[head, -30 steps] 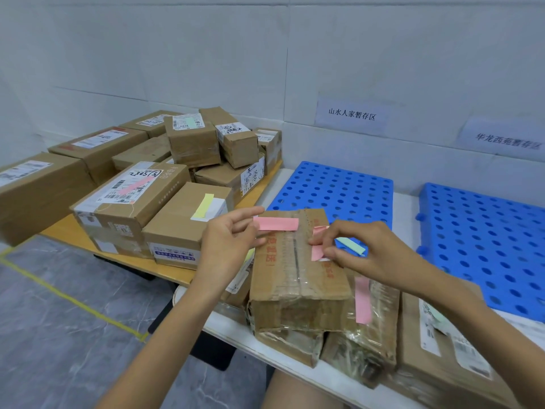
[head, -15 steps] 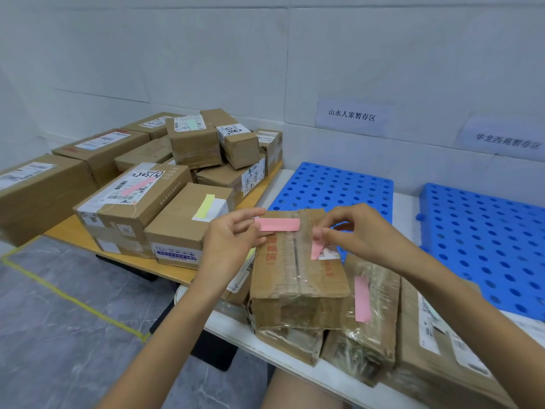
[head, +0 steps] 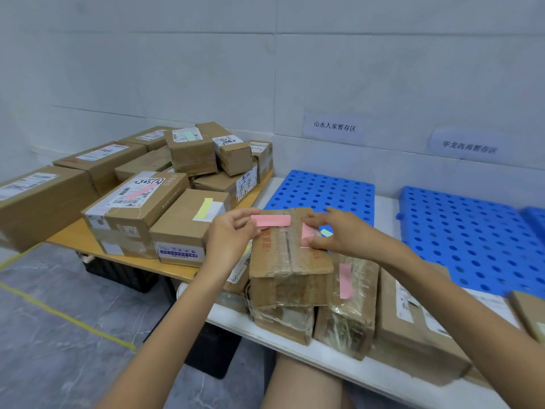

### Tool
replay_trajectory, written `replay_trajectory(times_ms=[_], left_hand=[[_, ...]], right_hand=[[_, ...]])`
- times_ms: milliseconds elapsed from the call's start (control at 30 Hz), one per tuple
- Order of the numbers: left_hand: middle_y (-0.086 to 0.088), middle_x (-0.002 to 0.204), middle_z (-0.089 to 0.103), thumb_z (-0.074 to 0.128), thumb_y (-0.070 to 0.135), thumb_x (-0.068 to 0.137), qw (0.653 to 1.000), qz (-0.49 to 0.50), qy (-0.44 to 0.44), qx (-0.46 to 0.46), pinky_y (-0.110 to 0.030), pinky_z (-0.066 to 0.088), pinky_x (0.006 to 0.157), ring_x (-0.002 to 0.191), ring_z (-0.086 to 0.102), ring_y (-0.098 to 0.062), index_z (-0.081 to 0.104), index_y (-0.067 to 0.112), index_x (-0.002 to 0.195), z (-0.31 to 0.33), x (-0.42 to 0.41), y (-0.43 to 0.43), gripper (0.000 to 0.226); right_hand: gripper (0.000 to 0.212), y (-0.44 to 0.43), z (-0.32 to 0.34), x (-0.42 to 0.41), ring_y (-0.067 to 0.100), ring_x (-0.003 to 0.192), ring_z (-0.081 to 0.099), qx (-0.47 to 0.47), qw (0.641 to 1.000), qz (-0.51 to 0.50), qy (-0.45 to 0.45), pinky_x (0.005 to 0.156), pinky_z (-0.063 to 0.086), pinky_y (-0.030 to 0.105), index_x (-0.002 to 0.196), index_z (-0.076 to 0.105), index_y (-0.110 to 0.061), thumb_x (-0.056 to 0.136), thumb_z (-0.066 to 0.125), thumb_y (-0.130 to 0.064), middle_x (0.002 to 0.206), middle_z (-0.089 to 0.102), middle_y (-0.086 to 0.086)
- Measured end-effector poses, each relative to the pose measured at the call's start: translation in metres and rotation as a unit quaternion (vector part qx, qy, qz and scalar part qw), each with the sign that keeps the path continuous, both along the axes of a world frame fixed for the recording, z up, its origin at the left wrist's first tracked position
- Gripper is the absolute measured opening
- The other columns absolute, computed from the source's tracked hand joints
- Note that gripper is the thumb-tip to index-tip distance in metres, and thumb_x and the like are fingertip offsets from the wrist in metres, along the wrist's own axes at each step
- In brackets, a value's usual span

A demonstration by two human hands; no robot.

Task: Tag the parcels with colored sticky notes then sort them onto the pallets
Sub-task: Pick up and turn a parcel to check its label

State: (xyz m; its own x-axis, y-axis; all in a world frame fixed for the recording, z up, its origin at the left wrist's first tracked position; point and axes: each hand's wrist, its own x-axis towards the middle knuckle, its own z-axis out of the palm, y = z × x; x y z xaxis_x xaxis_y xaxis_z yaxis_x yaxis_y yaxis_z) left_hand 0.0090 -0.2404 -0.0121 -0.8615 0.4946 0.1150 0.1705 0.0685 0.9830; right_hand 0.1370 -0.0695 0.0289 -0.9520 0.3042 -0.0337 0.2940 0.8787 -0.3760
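A worn, taped brown parcel lies on top of other parcels at the white table's front edge. My left hand pinches one end of a pink sticky note, which stretches over the parcel's far left corner. My right hand hovers over the parcel's right side and holds a small stack of sticky notes, pink with a green one peeking out. Its fingers are partly spread above the stack. Two blue perforated pallets lie beyond on the table.
A pile of brown parcels sits on a wooden board at the left, some tagged pink, yellow or green. A plastic-wrapped parcel with a pink note and a flat box lie to the right. Paper signs hang on the wall.
My right hand has shifted slightly and its fingers have opened out above the note stack. My left hand still holds the pink note in the same place over the parcel.
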Motion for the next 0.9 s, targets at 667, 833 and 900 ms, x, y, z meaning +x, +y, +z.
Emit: replay_trajectory(times_ms=[667,833,900], left_hand=[[0.0,0.129,0.052,0.056,0.023,0.095,0.959,-0.088,0.17,-0.209,-0.017,0.03,0.081,0.115,0.048,-0.01,0.048,0.015,0.133,0.011,-0.026,0.06,0.04],[0.018,0.125,0.046,0.054,0.026,0.096,0.977,-0.09,0.073,-0.177,-0.017,0.031,0.089,0.12,0.042,-0.007,0.042,0.028,0.131,-0.008,-0.043,0.074,0.037],[0.023,0.118,0.046,0.054,0.025,0.096,0.985,-0.071,0.005,-0.158,-0.014,0.033,0.082,0.115,0.042,-0.003,0.041,0.033,0.126,-0.002,-0.038,0.073,0.033]], right_hand=[[0.023,0.118,-0.048,-0.018,0.02,0.059,0.059,-0.296,0.866,-0.324,0.24,0.054,0.044,0.023,0.063,0.064,-0.011,0.084,0.068,-0.002,0.061,0.067,0.01],[0.009,0.145,-0.1,-0.043,0.013,0.076,0.056,-0.259,0.888,-0.355,0.132,0.064,0.043,0.019,0.077,0.071,-0.005,0.084,0.07,-0.01,0.067,0.065,-0.002],[0.013,0.148,-0.092,-0.047,0.022,0.091,0.057,-0.181,0.915,-0.337,0.131,0.075,0.042,0.027,0.087,0.072,-0.003,0.089,0.065,-0.013,0.086,0.064,0.006]])
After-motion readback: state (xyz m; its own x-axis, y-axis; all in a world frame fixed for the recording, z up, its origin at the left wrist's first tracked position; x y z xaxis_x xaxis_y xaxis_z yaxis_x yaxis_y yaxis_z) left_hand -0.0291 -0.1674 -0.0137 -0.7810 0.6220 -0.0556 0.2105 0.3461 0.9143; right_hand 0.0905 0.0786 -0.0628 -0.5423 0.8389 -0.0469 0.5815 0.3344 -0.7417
